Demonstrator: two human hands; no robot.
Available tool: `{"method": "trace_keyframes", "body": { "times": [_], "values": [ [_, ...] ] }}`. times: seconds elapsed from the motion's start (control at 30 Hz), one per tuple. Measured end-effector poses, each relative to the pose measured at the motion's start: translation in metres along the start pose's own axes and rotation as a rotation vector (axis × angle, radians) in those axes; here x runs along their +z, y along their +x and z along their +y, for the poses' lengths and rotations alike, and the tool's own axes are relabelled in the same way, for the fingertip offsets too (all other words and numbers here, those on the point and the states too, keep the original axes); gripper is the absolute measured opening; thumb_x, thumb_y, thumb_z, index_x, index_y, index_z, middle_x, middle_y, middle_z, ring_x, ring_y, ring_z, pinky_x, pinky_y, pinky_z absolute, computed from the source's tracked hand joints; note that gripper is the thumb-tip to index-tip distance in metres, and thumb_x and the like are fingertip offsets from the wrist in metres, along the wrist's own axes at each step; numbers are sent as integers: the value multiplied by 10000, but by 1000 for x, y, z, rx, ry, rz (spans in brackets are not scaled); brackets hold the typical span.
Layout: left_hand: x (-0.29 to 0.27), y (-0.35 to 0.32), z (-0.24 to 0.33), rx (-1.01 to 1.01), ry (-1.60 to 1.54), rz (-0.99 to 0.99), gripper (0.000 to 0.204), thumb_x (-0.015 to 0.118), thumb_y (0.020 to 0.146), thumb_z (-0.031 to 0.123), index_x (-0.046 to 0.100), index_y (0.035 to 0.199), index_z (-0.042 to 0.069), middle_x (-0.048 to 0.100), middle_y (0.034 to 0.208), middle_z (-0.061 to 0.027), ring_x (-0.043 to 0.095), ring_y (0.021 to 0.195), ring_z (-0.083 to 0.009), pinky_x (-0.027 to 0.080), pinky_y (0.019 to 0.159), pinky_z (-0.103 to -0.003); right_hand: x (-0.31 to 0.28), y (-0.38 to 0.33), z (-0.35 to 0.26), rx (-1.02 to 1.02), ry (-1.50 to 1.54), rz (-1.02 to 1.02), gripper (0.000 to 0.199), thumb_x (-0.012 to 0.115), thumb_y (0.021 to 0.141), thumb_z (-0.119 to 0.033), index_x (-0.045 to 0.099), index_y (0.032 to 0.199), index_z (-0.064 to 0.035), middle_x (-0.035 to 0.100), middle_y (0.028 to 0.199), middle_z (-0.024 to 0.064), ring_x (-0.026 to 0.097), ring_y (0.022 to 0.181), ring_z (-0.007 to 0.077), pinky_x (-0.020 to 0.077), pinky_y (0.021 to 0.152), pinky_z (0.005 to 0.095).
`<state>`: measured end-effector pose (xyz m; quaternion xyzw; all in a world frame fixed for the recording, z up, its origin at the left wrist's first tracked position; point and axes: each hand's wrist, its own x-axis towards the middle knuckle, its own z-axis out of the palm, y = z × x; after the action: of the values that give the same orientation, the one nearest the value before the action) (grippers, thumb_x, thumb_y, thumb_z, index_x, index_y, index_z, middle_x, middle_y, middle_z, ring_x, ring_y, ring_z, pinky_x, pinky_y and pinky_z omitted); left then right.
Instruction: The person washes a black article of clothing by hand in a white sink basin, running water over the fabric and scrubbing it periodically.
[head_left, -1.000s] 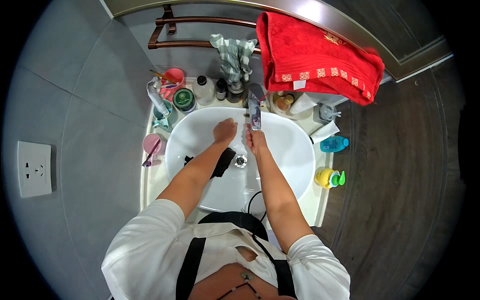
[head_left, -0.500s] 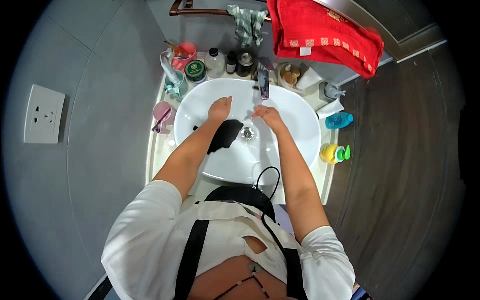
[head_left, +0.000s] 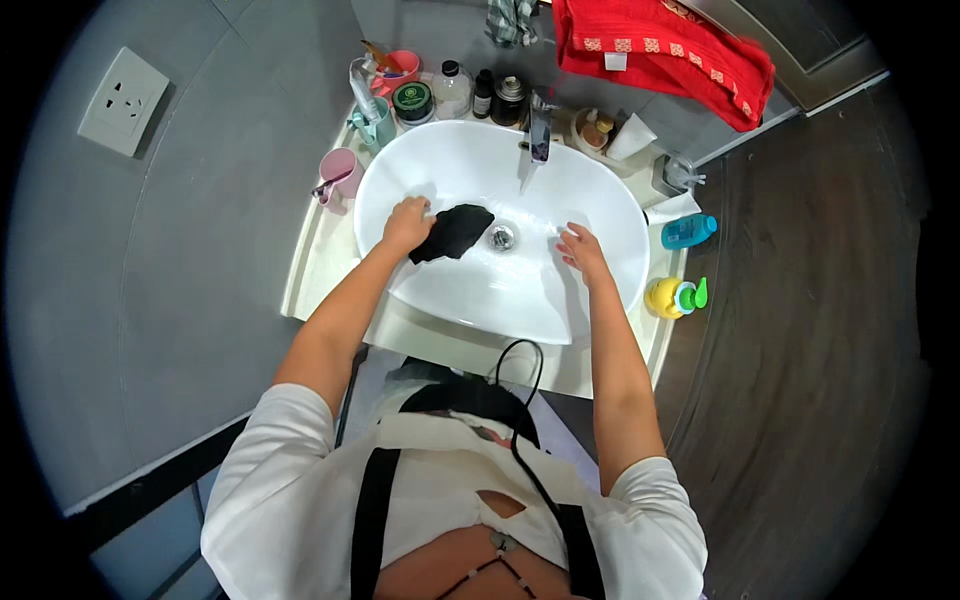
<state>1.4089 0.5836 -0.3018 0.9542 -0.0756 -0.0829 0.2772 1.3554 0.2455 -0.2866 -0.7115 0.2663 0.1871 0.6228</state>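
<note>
A crumpled black cloth (head_left: 452,232) lies in the white washbasin (head_left: 480,305), left of the drain (head_left: 502,238). At the cloth's left edge is my left hand (head_left: 407,226), its fingers loosely bent and apart; whether the fingertips touch the fabric I cannot tell. My right hand (head_left: 582,250) hovers over the basin's right side, open, holding nothing. Between and beyond the hands stands the faucet (head_left: 540,130), with a thin stream of water falling from its spout.
Behind the basin stand a green-lidded jar (head_left: 412,101), a clear bottle (head_left: 452,90) and dark bottles (head_left: 508,101). A pink cup (head_left: 341,172) is at left. A blue bottle (head_left: 688,232) and yellow pump bottle (head_left: 672,298) line the right edge. A red towel (head_left: 660,60) hangs above.
My hands have moved apart: the left back to the cloth's left edge, the right outward from near the faucet. The view has shifted, and a water stream now shows below the spout.
</note>
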Motion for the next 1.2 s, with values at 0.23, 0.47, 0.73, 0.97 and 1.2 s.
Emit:
{"method": "trace_keyframes", "body": {
  "times": [0.23,0.47,0.73,0.97,1.2],
  "values": [
    [32,-40,10,103,328,83,425,682,636,199,542,1017,74,533,1001,-125,492,982,-282,359,880,-440,-21,5,21,-57,69,-45,309,513,850,-227,528,1121,-78,584,1022,25,562,859,104,435,702,235],
    [41,-6,18,-155,-530,152,195,526,725,145,561,872,23,558,821,-133,537,822,-254,375,852,-352,2,-2,20,-51,141,-144,263,498,874,-199,537,1098,-67,590,983,20,570,827,91,442,663,192],
    [4,22,127,-552,-1832,-167,302,494,758,253,565,968,48,603,976,-95,569,916,-250,440,842,-357,26,19,27,-370,-97,-88,699,714,675,-190,371,1266,-41,481,1200,109,460,1094,198,405,871,325],
    [15,48,118,-430,-2006,-427,279,440,821,262,587,934,53,621,904,-75,600,794,-210,495,719,-325,55,27,-5,-203,115,-83,489,693,651,-76,507,1093,23,585,1015,121,556,914,228,429,804,298],
    [23,105,37,-285,-1096,37,334,510,854,196,496,1144,31,562,999,-47,514,900,-128,393,804,-246,-1,28,-31,-673,-715,501,591,711,589,-87,473,1128,-44,482,1136,190,472,1020,348,393,871,387]
  ]
}}
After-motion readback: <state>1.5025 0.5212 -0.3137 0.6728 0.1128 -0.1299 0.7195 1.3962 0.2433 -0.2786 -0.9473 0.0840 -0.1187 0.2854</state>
